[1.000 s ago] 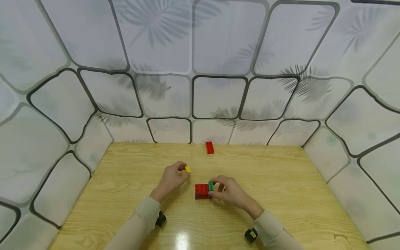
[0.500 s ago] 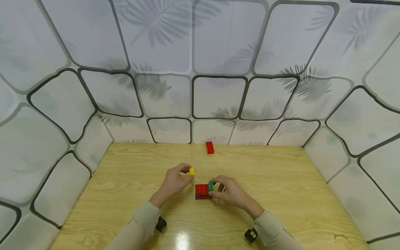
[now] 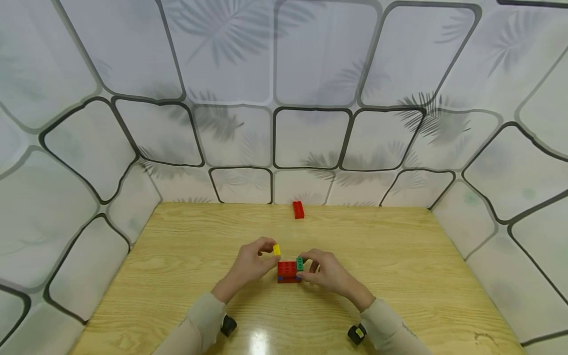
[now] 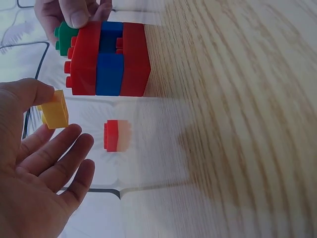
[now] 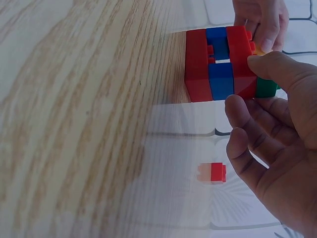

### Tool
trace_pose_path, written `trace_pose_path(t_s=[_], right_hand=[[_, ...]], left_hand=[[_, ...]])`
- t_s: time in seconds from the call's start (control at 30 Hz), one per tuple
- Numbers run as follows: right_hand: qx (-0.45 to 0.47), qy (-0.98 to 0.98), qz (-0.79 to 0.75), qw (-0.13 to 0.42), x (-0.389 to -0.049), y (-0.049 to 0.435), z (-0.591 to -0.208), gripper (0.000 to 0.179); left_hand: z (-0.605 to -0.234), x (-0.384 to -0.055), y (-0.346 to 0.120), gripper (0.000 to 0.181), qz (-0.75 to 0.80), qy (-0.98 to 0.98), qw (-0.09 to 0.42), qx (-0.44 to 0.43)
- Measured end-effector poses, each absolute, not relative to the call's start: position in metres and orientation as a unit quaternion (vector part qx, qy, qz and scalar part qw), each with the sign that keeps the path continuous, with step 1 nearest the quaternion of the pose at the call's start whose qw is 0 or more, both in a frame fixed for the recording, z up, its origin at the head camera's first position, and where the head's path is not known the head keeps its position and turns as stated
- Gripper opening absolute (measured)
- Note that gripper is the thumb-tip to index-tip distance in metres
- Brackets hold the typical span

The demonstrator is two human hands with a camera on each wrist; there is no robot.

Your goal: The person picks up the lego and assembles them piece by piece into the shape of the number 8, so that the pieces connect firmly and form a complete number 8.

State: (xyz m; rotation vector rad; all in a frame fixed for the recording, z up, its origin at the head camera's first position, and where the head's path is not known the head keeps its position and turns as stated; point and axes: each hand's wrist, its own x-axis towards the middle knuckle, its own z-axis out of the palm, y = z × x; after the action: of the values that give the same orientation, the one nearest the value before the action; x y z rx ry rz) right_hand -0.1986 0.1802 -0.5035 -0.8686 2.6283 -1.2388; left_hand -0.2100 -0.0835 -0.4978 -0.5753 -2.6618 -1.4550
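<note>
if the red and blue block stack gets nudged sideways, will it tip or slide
The block stack looks rigid and squat, so it would probably slide on the smooth table rather than tip. The right hand braces its green brick, likely steadying it.

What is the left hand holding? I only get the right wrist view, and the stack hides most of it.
Observer: A yellow brick, pinched between the thumb and forefinger of the left hand.
Operator: Is it on the stack?
Observer: No. The left wrist view shows a gap between it and the stack; in the head view it is at the stack's upper left corner.
Operator: Where exactly is the green brick?
Observer: The head view shows the green brick on top of the stack at its right edge, gripped by the right hand.
</note>
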Motion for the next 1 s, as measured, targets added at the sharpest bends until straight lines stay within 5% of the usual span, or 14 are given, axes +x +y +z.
trace_pose_path(t_s=[1.0], right_hand=[[-0.292, 0.859, -0.416, 0.051, -0.199, 0.181, -0.505, 0.037]], left_hand=[[-0.503, -0.198, -0.076, 0.028, -0.477, -0.839, 0.011, -0.262]])
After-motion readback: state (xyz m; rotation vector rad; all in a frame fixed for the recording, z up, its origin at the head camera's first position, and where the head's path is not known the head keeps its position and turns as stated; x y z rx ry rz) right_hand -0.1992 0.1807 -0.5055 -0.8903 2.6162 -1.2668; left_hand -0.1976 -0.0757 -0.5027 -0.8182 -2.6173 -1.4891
